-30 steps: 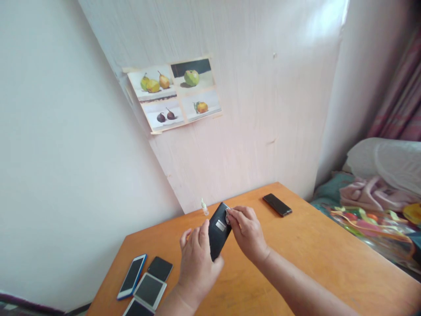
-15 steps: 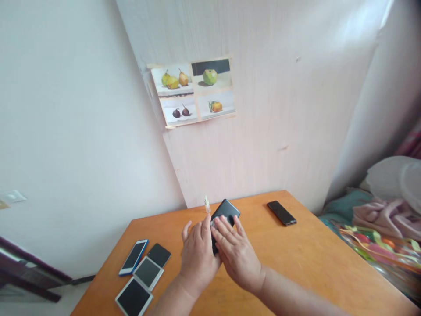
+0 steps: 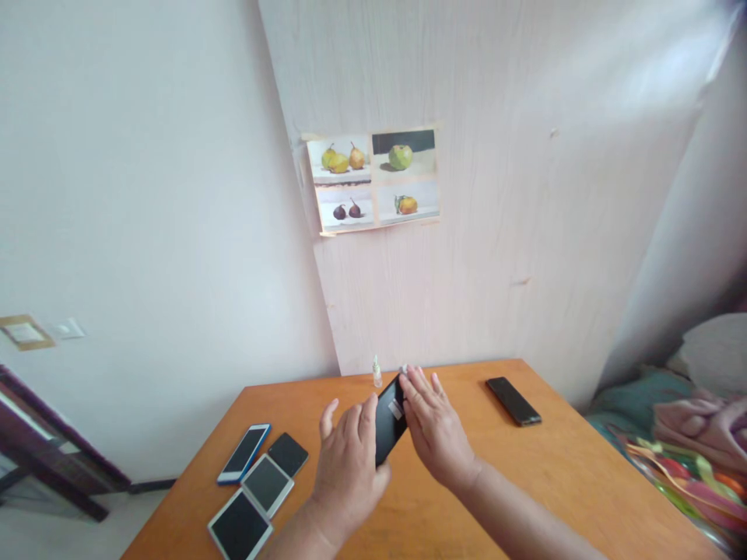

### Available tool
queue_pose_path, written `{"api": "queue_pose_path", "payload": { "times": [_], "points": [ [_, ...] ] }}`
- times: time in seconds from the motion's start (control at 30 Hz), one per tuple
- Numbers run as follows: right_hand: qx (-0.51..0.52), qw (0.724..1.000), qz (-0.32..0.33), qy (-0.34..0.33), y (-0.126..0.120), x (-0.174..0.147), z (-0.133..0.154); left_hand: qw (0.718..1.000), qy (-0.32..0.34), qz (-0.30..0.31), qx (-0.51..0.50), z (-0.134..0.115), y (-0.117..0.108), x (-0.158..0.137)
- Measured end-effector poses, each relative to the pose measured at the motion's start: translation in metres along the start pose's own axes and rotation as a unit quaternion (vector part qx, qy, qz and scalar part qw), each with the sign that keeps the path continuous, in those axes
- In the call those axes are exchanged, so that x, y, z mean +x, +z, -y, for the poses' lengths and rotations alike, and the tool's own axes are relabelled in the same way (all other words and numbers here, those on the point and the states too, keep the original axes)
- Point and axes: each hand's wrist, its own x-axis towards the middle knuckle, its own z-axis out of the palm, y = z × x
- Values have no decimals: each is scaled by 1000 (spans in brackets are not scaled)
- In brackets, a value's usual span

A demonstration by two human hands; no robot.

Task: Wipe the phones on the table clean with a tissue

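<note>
A black phone [image 3: 390, 420] is held tilted above the table by my left hand [image 3: 350, 447], whose fingers wrap its left side while the thumb lies near its lower end. A small pale rectangle, perhaps a label or a reflection, shows on the phone's face. My right hand [image 3: 435, 424] presses its fingers together at the phone's upper right edge. Under those fingertips a bit of a small whitish cloth or tissue [image 3: 404, 369] peeks out; most of it is hidden. Just behind the phone stands a small clear bottle [image 3: 377, 373] with a pointed tip.
On the left of the orange table [image 3: 467, 498] lie a blue-edged phone [image 3: 245, 453], a black phone [image 3: 288, 454] and two white-framed devices [image 3: 267, 485]. Another black phone [image 3: 513, 400] lies at the right. Fruit pictures [image 3: 373, 183] hang on the wall; fabric [image 3: 694, 420] is piled beyond the right edge.
My right hand has slid from the phone's face to its upper right edge. The phone has turned to a steeper angle in my left hand. The whole view has shifted slightly.
</note>
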Motion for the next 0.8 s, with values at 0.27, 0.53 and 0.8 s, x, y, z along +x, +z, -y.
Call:
{"api": "queue_pose_path", "payload": {
  "times": [0.27, 0.53, 0.8],
  "points": [
    [7, 1000, 10, -23, 2, 2, 0, 999, 50, 8, 8, 9, -2, -5],
    [1, 995, 51, -85, 12, -11, 6, 1000, 3, -11, -27, 15, 4, 1],
    [-1, 997, 40, -60, 16, -5, 3, 998, -22, -17, -57, 24, 19, 8]
  ]
}}
